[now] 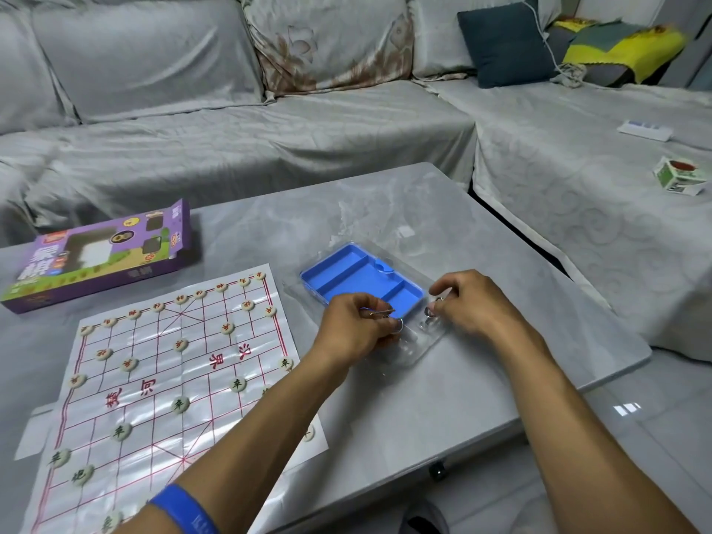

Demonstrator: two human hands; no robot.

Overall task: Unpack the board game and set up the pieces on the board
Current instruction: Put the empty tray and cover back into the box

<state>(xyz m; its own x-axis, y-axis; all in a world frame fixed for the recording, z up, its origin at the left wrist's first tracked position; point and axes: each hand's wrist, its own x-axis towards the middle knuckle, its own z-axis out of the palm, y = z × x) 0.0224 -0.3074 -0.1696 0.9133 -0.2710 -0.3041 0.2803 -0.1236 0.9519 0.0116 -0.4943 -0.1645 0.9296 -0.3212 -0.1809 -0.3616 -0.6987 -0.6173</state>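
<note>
A white paper board (165, 379) with a red grid lies on the left of the table, with several round cream pieces (237, 384) standing on it. To its right sits a blue compartment tray (358, 277) inside a clear plastic shell (418, 346). My left hand (356, 325) pinches a small metal ring piece (397, 324) over the tray's near edge. My right hand (468, 302) pinches another small metal ring (429, 312) beside the tray's right corner.
The purple game box (100, 260) lies at the table's far left. A grey sofa (231, 140) wraps round the back and right, with a small green box (678, 175) and a white flat item (645, 129) on its right seat. The table edge (616, 375) runs close on the right.
</note>
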